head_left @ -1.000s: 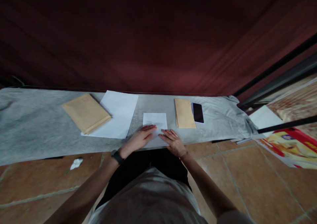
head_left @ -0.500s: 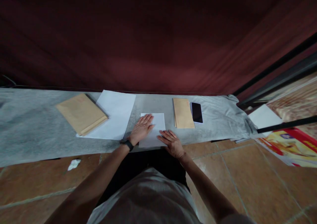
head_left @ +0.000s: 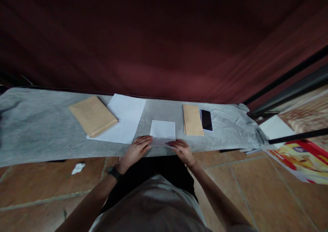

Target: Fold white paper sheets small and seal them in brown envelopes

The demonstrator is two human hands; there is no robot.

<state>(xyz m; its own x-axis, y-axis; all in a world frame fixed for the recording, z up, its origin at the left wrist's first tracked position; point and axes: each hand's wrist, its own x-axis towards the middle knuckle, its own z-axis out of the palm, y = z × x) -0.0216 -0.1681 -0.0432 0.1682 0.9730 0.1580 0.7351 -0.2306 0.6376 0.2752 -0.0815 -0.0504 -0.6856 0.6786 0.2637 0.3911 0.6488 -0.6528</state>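
Observation:
A small white sheet of paper (head_left: 163,128) lies in front of me, its near part folded up or raised as a shaded strip. My left hand (head_left: 137,150) pinches the left near corner, fingers together, with a dark band on the wrist. At the right near corner, my right hand (head_left: 182,150) holds the sheet with bent fingers. The thumbs are mostly hidden. To the left, larger white paper (head_left: 133,117) lies partly under a stack of brown envelopes (head_left: 92,114). Narrower brown envelopes (head_left: 194,120) rest right of the sheet.
A phone (head_left: 206,120) lies beside the narrow envelopes. Grey cloth (head_left: 46,122) covers the long, narrow surface, with a dark red curtain (head_left: 153,54) behind it. Dark bars (head_left: 297,136) and a colourful box (head_left: 304,158) stand at right. Crumpled white tissue (head_left: 78,168) is on the tiled floor.
Both hands have moved from lying flat on the sheet to its near corners. The sheet's near edge is now raised or turned up. The view has shifted slightly.

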